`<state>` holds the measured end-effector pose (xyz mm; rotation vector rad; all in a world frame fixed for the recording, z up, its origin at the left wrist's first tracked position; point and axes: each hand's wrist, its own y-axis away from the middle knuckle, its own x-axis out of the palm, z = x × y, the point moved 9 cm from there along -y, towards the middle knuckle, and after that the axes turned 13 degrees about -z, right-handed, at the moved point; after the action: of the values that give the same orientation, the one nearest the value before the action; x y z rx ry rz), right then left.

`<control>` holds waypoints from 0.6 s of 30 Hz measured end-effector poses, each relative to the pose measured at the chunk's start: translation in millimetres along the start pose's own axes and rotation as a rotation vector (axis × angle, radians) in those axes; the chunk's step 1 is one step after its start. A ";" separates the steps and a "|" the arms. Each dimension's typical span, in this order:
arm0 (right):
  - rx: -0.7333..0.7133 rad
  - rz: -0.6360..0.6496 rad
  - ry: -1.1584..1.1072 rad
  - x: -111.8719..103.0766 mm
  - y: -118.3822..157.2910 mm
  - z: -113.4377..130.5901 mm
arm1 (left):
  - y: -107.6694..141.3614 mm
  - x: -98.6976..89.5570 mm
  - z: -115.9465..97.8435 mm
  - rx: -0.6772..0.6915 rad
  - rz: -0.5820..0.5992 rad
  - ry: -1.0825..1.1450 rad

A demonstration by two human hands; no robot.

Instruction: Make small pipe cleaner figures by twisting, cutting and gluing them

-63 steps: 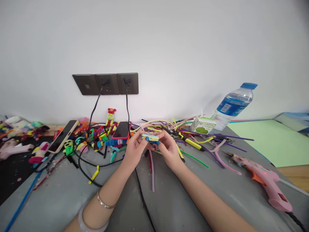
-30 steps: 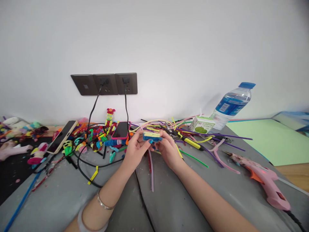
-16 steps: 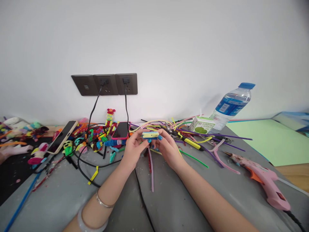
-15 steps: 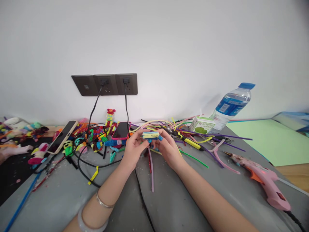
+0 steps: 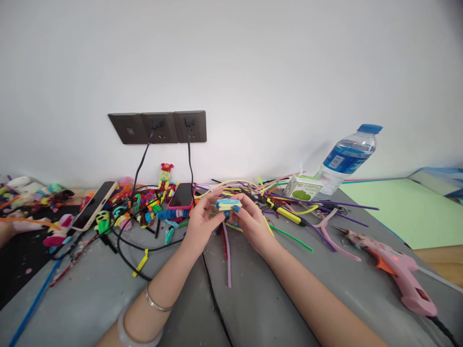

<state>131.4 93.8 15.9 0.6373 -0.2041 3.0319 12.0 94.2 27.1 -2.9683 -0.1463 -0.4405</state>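
Observation:
A small blue and pale yellow fuzzy piece (image 5: 229,205) is pinched between both hands above the grey table (image 5: 253,308). My left hand (image 5: 202,219) has its fingers closed on the left end of the piece. At the right end, my right hand (image 5: 252,221) grips it with thumb and fingers. A lilac pipe cleaner (image 5: 227,255) lies on the table below the hands. Behind them is a pile of coloured pipe cleaners (image 5: 238,184), with yellow and black pliers (image 5: 287,213) to the right.
A pink glue gun (image 5: 398,270) lies at the right. A tilted water bottle (image 5: 347,161) and a juice box (image 5: 303,187) stand behind. Phones (image 5: 182,196), black cables and small fuzzy figures (image 5: 103,221) cover the left. Another person's hand (image 5: 7,231) is at the far left.
The piece has turned slightly in my hands, showing more blue on top, and sits a little further right. At the far left, an orange strip now extends from near the other person's hand.

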 end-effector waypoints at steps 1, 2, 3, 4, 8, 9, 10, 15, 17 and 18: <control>0.004 -0.005 0.000 -0.3 -0.1 -0.3 | 0.2 0.3 0.1 0.000 0.004 0.010; 0.007 -0.009 -0.002 -0.5 -0.4 -0.6 | 0.3 0.8 0.6 -0.001 0.011 0.022; 0.008 -0.011 -0.003 -0.6 -0.6 -1.0 | 0.2 1.1 1.4 -0.004 0.017 0.033; 0.007 -0.011 -0.001 -0.6 -0.8 -1.3 | 0.0 1.1 2.4 -0.007 0.020 0.043; -0.024 0.012 0.022 0.4 -0.8 0.2 | -2.5 -1.4 7.0 -0.034 0.013 0.072; -0.043 0.021 0.030 0.1 -1.0 2.8 | -3.4 -2.7 8.3 -0.052 0.005 0.080; -0.071 0.026 0.050 -1.0 -1.5 6.6 | -4.2 -4.3 9.6 -0.073 -0.006 0.090; -0.308 -0.176 0.470 -38.5 -14.7 38.1 | -8.3 -11.6 11.3 -0.131 -0.059 0.132; -0.349 -0.281 0.747 -60.2 -20.9 45.0 | -8.9 -11.4 11.6 -0.138 -0.056 0.134; -0.376 -0.315 0.898 -68.4 -22.6 47.7 | -8.9 -11.2 12.0 -0.141 -0.056 0.132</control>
<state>214.5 109.1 34.3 -0.6439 -0.5348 2.5464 3.8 104.0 13.5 -3.0653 -0.1927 -0.6794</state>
